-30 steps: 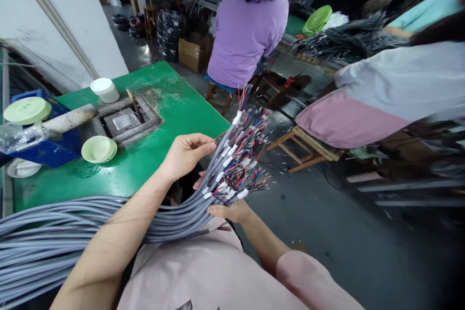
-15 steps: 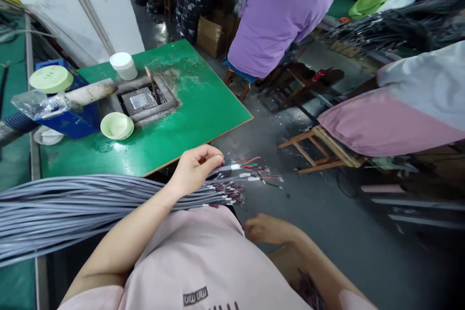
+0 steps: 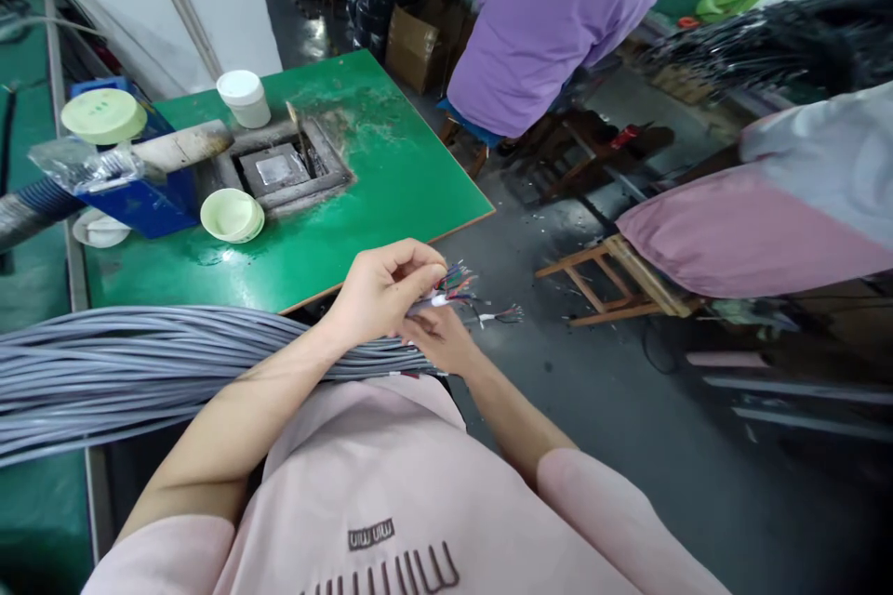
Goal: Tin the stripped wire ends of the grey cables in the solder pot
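Note:
A thick bundle of grey cables (image 3: 174, 353) runs in from the left and ends in front of my body. My left hand (image 3: 387, 288) is closed in a pinch on a few cables, lifted at their ends. Thin coloured wires (image 3: 457, 279) with bare tips fan out past its fingertips, and a white sleeve marks one cable end. Just below, my right hand (image 3: 446, 339) reaches in from the right with curled fingers at the cables under my left hand. Its fingertips are partly hidden, so its grip on a cable cannot be fully seen.
A green table (image 3: 405, 186) holds a soldering pot (image 3: 279, 169) set in a frame, a pale green bowl (image 3: 233, 215), a white lidded tub (image 3: 244, 99) and a blue fume duct box (image 3: 150, 204). Two people sit nearby; a wooden stool (image 3: 606, 284) stands right.
My right hand has come up from low on the right to the cable ends beside my left hand. My left hand keeps its pinch, slightly higher and further right in view.

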A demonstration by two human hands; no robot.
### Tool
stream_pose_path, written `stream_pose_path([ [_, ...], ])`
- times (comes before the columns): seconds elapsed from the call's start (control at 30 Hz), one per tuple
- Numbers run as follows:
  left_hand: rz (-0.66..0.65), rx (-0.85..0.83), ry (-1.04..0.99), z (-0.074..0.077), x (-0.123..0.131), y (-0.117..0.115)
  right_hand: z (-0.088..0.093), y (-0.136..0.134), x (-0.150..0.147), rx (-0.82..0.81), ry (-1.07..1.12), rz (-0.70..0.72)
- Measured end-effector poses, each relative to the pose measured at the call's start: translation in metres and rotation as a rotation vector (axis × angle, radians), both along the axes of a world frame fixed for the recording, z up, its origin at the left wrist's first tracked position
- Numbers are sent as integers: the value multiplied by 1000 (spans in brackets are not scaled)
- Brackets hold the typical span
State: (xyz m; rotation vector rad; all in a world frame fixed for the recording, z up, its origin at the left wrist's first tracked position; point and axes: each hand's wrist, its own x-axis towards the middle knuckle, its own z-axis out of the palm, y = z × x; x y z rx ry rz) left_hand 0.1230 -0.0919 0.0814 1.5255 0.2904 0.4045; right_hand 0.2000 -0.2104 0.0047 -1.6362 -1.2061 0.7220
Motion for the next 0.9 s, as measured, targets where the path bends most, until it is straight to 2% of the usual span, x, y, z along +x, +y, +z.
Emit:
stream_pose_path([
  [0.13,-9,-94,-1,-10,7,7,-6,-1,-3,75,-172,-187],
  [0.3,-50,-214,5,-32,17,6,-12,-12,-5,25,-106,-227],
  [0.37,-103,-173,28,-40,15,5,-15,-12,-3,3,-67,-247],
  [0.5,-171,44,127,-53,10,5,-24,-10,2,-31,38,-288],
  [0.53,-134,64,138,-56,11,6,-27,-11,2,-36,92,-301],
  [0.67,155,84,112,-67,28,13,-31,-27,-6,-43,321,-364],
  [0.7,156,131,129,-71,34,14,-29,-33,-9,-44,335,-355],
  [0.8,-84,300,256,-76,46,10,-16,-44,-20,-29,255,-215],
  [0.83,-144,295,279,-76,46,8,-11,-45,-22,-20,212,-153],
  [0.9,-146,142,250,-70,38,7,-1,-40,-23,-2,139,-52],
])
